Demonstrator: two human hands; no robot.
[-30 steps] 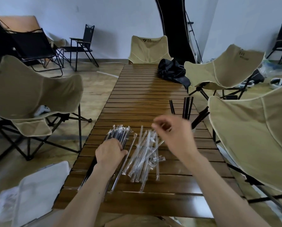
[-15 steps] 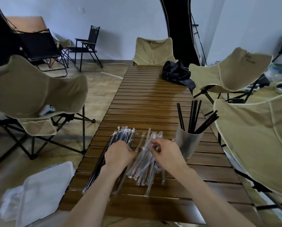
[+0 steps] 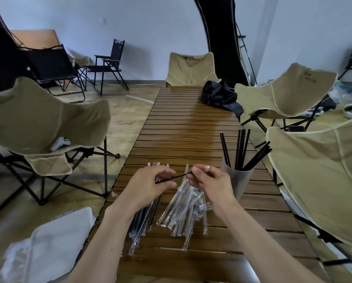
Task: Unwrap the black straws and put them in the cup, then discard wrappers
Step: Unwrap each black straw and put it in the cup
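Straw (image 3: 174, 177), black, is held above the table (image 3: 183, 127) between both hands, slanting up from lower left to upper right. Left hand (image 3: 150, 185) has its fingers curled round the lower end; right hand (image 3: 210, 180) pinches the upper end between thumb and fingertips (whether a clear wrapper still covers the straw cannot be told). Under the left hand lies a bundle of wrapped straws (image 3: 140, 223), dark inside clear sleeves, reaching toward the near table edge. Just beside it, under and between the hands, sits a loose heap of clear wrappers (image 3: 183, 209), overlapping at mixed angles. Cup (image 3: 239, 180) stands upright on the table just right of the right hand, partly hidden by it, with several unwrapped black straws (image 3: 241, 150) leaning out of it, some upright and some tilted right. A black cloth (image 3: 220, 97) lies bunched at the far right of the table. Tan folding chairs (image 3: 48, 119) stand around the table. A white bin (image 3: 54, 240) sits on the floor at lower left.
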